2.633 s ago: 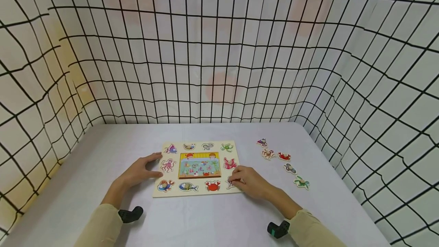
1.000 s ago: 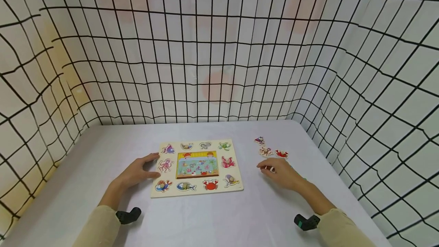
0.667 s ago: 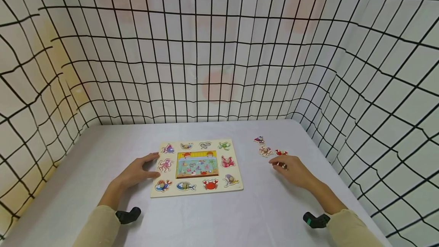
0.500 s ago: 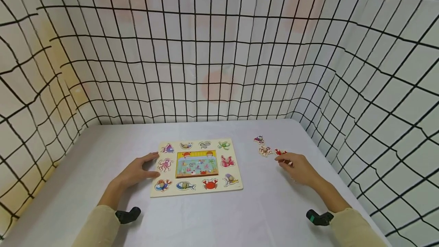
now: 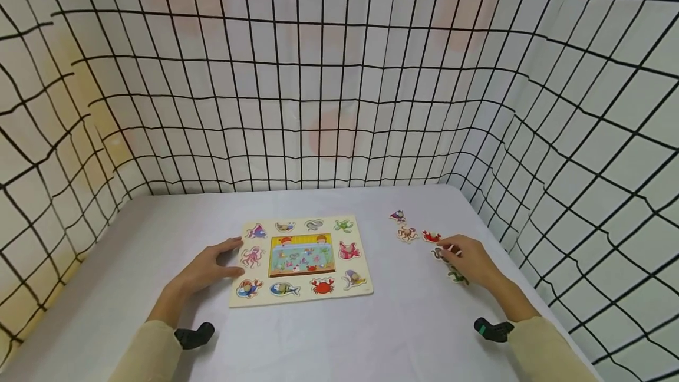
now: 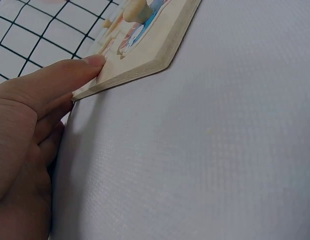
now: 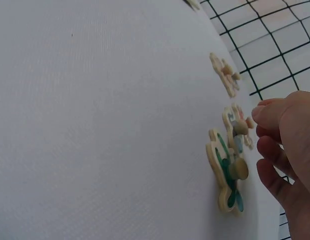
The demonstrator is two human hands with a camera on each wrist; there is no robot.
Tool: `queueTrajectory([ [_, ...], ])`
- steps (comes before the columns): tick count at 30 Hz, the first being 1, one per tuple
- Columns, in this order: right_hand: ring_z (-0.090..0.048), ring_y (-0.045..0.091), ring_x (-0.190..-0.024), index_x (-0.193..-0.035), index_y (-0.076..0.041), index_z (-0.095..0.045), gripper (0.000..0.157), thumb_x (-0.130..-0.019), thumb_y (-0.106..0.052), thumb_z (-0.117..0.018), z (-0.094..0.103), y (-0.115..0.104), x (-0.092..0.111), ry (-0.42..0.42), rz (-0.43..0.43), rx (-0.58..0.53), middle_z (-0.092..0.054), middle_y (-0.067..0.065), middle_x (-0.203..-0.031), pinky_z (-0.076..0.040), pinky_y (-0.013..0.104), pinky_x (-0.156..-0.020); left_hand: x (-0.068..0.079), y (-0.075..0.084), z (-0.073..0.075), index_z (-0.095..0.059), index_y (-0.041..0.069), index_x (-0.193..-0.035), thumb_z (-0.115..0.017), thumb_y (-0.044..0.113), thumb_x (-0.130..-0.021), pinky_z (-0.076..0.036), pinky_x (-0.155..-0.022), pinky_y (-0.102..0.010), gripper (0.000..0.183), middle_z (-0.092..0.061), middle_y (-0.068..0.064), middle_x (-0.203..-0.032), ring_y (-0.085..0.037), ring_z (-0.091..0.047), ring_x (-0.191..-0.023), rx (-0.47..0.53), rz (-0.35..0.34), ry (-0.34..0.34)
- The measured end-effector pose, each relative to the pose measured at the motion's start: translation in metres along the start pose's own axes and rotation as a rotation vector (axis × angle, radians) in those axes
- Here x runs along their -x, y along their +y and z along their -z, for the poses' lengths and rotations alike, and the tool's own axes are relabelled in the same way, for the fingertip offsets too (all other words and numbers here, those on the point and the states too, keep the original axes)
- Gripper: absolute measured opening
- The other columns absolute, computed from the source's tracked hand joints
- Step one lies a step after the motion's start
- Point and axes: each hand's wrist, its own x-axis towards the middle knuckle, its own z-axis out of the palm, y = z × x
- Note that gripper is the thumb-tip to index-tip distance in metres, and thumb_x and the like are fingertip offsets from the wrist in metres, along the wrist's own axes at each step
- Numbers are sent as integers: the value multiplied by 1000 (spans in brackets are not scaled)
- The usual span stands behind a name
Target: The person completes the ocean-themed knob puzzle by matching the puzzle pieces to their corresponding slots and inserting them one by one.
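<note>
A wooden sea-animal knob puzzle board lies flat left of centre. My left hand is at its left edge, thumb and forefinger spread. In the left wrist view, the thumb rests on the board's corner region. My right hand is over the loose pieces, fingers bent, beside a greyish piece. In the right wrist view, the thumb tip is close to that piece's round knob, with a gap showing. A green turtle piece lies partly under the hand.
A red crab piece, an octopus piece and a purple fish piece lie farther back. Several pieces sit in the board, including a fish at its front. Black netting surrounds the white table.
My right hand has left the board's front right corner, where a shell-like piece now shows, and moved right to the loose pieces. The left hand stays at the board's edge.
</note>
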Motion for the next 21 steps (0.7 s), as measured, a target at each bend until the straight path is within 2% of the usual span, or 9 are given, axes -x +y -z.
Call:
queueTrajectory([
  [7,-55,14,-75,-102,-7,-75,15,-95,-20,-78,-13,9,-1,7,-60,43,-62,-6,-81,-49,29,-64,0,-1,0,-47,6,-155,-86,34,-84,-15,-117,-71,86,-31,-22,-164,-50,-16,-151,1,-3,0],
  [13,-54,15,-73,-99,-6,-75,11,-94,-16,-78,-15,6,-1,30,-74,35,-62,-5,-79,-48,32,-63,-1,-1,0,-47,4,-154,-87,33,-84,-14,-118,-70,86,-32,-22,-164,-49,-16,-152,9,-8,4],
  [21,-53,16,-68,-92,-3,-76,6,-93,-10,-76,-14,1,-5,81,-73,102,-63,-4,-75,-47,32,-58,0,-1,1,-47,4,-154,-87,33,-84,-14,-118,-69,85,-32,-22,-164,-49,-16,-152,17,-15,5],
])
